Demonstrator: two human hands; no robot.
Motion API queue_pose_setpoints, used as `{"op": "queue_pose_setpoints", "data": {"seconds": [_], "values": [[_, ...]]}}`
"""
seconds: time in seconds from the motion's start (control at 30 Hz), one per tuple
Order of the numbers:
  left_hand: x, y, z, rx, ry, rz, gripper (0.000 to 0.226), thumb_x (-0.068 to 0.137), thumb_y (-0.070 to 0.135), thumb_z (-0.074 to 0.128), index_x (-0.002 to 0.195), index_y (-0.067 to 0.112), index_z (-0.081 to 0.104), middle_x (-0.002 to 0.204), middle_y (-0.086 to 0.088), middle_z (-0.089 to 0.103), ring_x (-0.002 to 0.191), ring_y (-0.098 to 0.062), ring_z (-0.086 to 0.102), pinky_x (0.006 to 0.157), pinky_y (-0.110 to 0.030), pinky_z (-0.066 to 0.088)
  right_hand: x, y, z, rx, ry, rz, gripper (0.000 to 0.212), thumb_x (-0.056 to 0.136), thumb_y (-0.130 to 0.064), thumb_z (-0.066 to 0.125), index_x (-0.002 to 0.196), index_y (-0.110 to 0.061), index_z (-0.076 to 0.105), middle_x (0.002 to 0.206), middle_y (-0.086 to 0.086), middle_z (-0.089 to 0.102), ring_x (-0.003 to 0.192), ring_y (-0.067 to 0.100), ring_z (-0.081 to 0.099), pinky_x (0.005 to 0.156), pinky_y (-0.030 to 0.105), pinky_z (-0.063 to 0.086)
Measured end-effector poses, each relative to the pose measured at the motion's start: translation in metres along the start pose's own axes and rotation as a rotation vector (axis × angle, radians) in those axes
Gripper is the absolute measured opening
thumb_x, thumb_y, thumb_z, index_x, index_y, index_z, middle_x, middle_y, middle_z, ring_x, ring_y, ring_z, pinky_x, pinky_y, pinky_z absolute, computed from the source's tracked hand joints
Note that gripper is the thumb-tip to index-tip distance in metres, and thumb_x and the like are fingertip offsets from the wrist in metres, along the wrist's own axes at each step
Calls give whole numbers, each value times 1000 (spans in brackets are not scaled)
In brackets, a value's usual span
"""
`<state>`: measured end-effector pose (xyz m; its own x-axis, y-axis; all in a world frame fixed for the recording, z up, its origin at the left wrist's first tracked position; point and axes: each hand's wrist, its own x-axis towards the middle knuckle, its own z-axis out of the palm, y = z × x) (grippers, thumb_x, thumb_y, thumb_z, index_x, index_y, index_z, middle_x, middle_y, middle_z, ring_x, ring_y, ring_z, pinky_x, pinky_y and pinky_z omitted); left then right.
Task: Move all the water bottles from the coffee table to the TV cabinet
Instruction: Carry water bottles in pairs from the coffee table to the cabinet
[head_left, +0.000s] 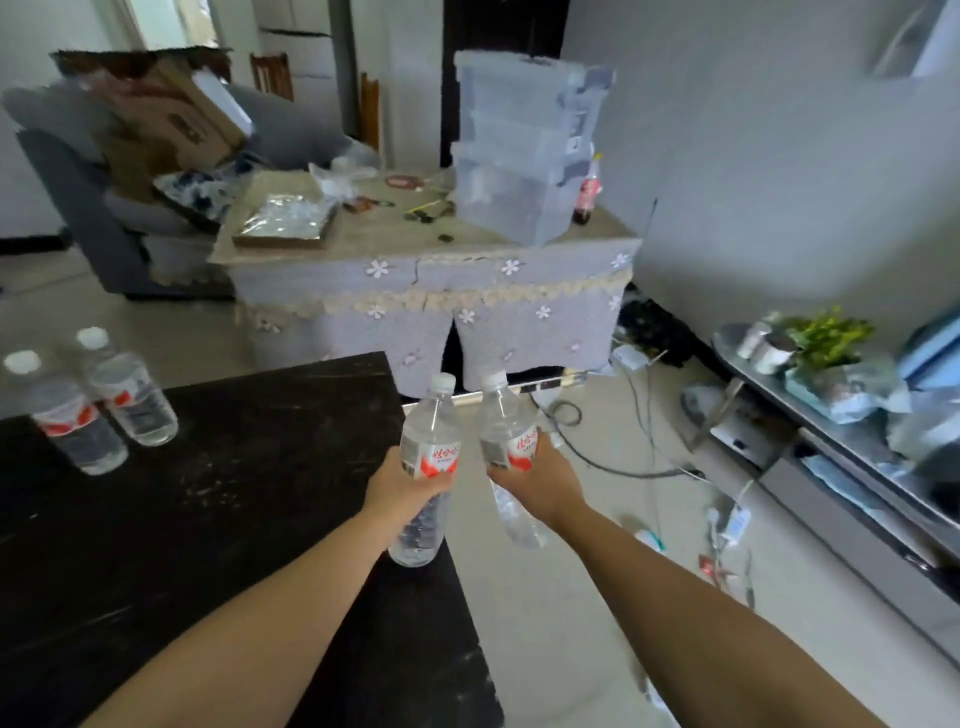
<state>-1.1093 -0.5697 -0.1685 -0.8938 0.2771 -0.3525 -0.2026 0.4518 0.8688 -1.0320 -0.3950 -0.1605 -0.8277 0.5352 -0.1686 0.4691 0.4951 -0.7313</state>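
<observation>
A single head-worn wide-angle view looks forward and down from above the dark counter (208, 493), close over it, facing the cloth-covered table (426, 291) beyond it.

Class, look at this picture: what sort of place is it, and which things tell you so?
Most likely a home living room: a grey sofa, a dark coffee table and a low TV cabinet along the wall.

Home living room: grey upholstered sofa (78, 208) at 10 o'clock, flower-patterned cloth-covered table (426, 291) at 12, long grey low TV cabinet (852, 467) at 3.
</observation>
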Motion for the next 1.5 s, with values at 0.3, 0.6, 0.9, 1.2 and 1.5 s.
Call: {"op": "queue_pose_setpoints", "data": {"seconds": [0.3, 0.6, 0.9, 1.2, 1.5], "values": [[-33, 32, 111, 159, -396, 194, 69, 57, 52, 81, 116, 26, 56, 106, 5, 69, 95, -15, 66, 79, -27, 51, -91, 78, -80, 99, 327, 324, 62, 68, -50, 73, 118, -21, 51, 106, -2, 66, 99, 23, 65, 82, 34, 51], [-135, 64, 252, 225, -727, 296, 58, 68, 29, 82, 118, 17, 55, 109, -4, 68, 98, -23, 64, 85, -32, 48, -220, 167, -175, 214, 667, 581, 63, 75, -46, 74, 126, -18, 48, 115, 3, 64, 101, 23, 62, 78, 30, 44], [-288, 79, 417, 343, -1013, 459, 61, 70, 33, 82, 120, 15, 53, 111, -4, 66, 99, -24, 62, 86, -31, 46, -377, 272, -282, 232, 902, 763, 56, 76, -41, 74, 121, -19, 50, 100, -3, 61, 88, 18, 57, 77, 31, 45], [-413, 75, 550, 416, -1230, 461, 61, 65, 36, 82, 117, 16, 57, 109, -4, 68, 96, -24, 63, 86, -37, 50, -503, 364, -354, 271, 1068, 917, 43, 80, -40, 72, 106, -21, 43, 95, -2, 58, 83, 19, 55, 73, 30, 42], [-487, 93, 686, 469, -1390, 527, 48, 72, 32, 80, 113, 18, 57, 105, -3, 67, 96, -23, 62, 86, -36, 49, -543, 464, -418, 362, 1207, 1023, 47, 78, -41, 73, 111, -20, 46, 96, -2, 59, 84, 20, 56, 75, 31, 43]]}}
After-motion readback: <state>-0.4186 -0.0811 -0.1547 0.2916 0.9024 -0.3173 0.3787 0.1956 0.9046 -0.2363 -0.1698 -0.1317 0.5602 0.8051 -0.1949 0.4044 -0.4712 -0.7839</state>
